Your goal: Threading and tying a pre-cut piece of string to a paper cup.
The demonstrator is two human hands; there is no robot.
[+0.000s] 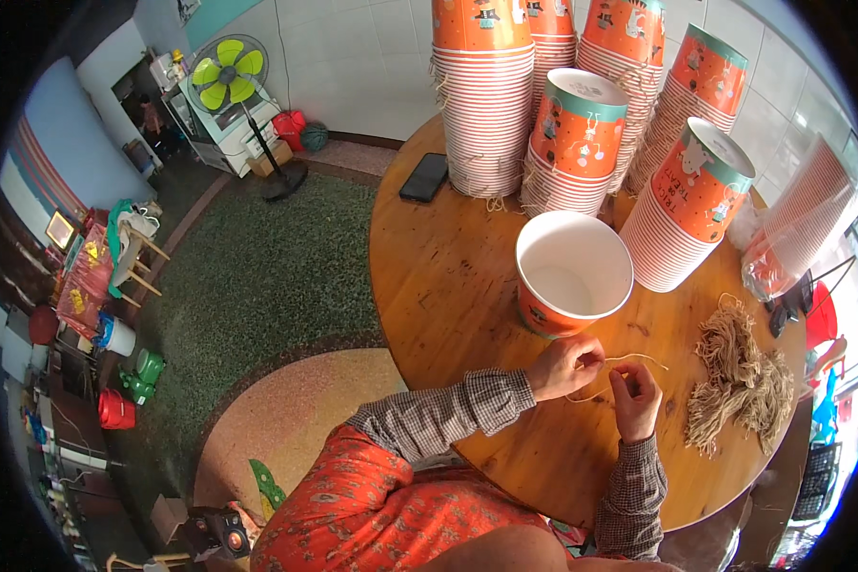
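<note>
We have both hands low on the table [429, 296], near each other but not touching. Our left hand [567, 369] has its thumb and fingers pinched on the cord [642, 357]; our right hand [636, 400] seems pinched on it too, though the exact grip is hidden by the fingertips. One loose end runs toward three o'clock from the left fingers, another toward eight from the right.

For working cord this thin, we'd judge it best to keep both pinches light but firm — close to the spot being worked — so that neither end slips or twists. Both tails should stay long enough to grip, and the fingers should pull evenly (a jerk could fray it).

The open tub [574, 272] stands upright at about eleven o'clock from our hands, just beyond the left one; we'd keep our knuckles clear of its base. The cord bundle [739, 386] lies at three o'clock, well apart from the right hand — a good place for it, since stray strands there shouldn't tangle with ours. Tub stacks [491, 119] rise toward twelve.
</note>
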